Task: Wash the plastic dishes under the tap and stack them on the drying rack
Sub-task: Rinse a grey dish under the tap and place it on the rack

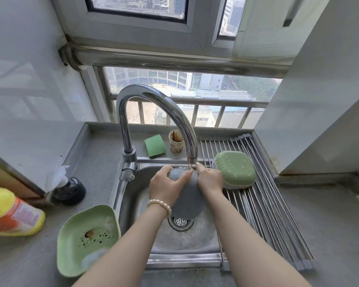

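Over the steel sink (197, 241) I hold a grey-blue plastic plate (187, 200) tilted under the running tap (192, 160). My left hand (166, 186) grips its upper left rim, and my right hand (209, 180) grips the upper right rim beside the water stream. A green plastic dish (235, 168) lies upside down on the roll-up drying rack (263, 208) to the right, wet with drops, over a pale item beneath it. A dirty green dish (88, 235) with dark specks sits on the counter left of the sink.
A green sponge (154, 145) and a stained paper cup (176, 141) stand behind the sink. An orange-yellow detergent bottle (10, 214) lies at the far left, near a dark bottle with a white cap (68, 188). Walls close in on both sides.
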Motion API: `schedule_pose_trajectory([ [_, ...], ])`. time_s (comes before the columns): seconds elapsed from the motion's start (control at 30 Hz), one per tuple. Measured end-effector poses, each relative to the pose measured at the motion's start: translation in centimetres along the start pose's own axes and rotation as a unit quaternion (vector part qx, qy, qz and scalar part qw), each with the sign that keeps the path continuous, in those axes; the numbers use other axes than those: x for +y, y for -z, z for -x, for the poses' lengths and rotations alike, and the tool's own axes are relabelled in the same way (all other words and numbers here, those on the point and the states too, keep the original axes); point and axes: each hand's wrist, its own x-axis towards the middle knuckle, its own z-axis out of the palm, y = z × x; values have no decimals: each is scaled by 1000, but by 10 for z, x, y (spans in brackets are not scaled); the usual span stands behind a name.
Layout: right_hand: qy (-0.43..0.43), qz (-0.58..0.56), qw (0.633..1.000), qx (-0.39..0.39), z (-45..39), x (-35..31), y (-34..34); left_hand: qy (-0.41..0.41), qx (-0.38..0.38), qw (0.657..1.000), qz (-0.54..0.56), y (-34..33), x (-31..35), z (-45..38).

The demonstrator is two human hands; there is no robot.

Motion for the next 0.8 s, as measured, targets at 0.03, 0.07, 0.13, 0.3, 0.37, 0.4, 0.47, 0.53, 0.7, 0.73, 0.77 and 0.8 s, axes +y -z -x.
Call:
schedule_pose_trajectory([
  [0.03,-15,-19,1000,-9,-4,4,-3,38,-4,998,46,1,-1,-1],
  [0.07,-37,-48,998,-16,-8,8,-6,65,-9,995,81,1,-3,-1],
  [0.13,-82,-113,990,-35,-10,14,-5,90,-40,986,131,2,-7,-4],
  [0.3,-126,-148,976,-101,-6,5,13,69,-154,977,133,7,-15,-3],
  [0.37,-109,-103,983,-108,-8,-3,13,89,-130,977,143,5,-15,1],
  [0.4,-93,-53,990,-94,-9,-7,11,97,-99,980,140,4,-12,3],
  [0.47,-29,53,998,-35,-6,-16,2,114,-27,986,122,2,-2,7],
  [0.53,46,119,991,32,6,-23,-11,133,27,984,114,1,9,8],
  [0.7,196,192,959,77,40,-20,-35,186,98,960,182,-2,11,1],
  [0.73,243,226,941,67,42,-15,-38,203,102,953,202,-2,9,0],
  [0.77,281,258,924,39,43,-10,-39,227,104,942,223,-2,5,-1],
  [0.8,316,285,905,12,43,-3,-41,258,99,929,246,-2,1,-3],
])
